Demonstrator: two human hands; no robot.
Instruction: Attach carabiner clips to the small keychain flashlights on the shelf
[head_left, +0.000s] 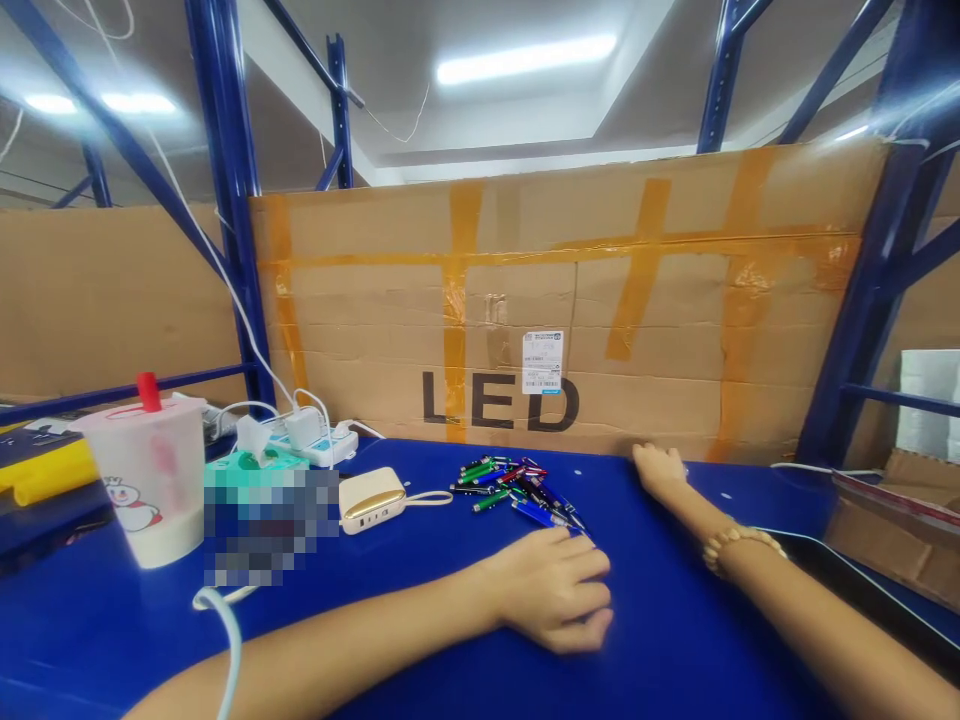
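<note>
Several pens in blue, green, red and black lie in a loose pile on the blue tabletop. Just in front of the pile, my left hand rests on the table with its fingers curled in; whatever they may hold is hidden. Farther back on the right, my right hand reaches to the foot of the cardboard sheet. Its fingers look bent and pressed together, and their tips are out of sight. A beaded bracelet circles the right wrist.
Left of the pens are a cream power bank, a tissue pack, a power strip with cables and a drink cup. A black flat object lies under my right forearm, beside a cardboard box. Blue rack posts stand behind.
</note>
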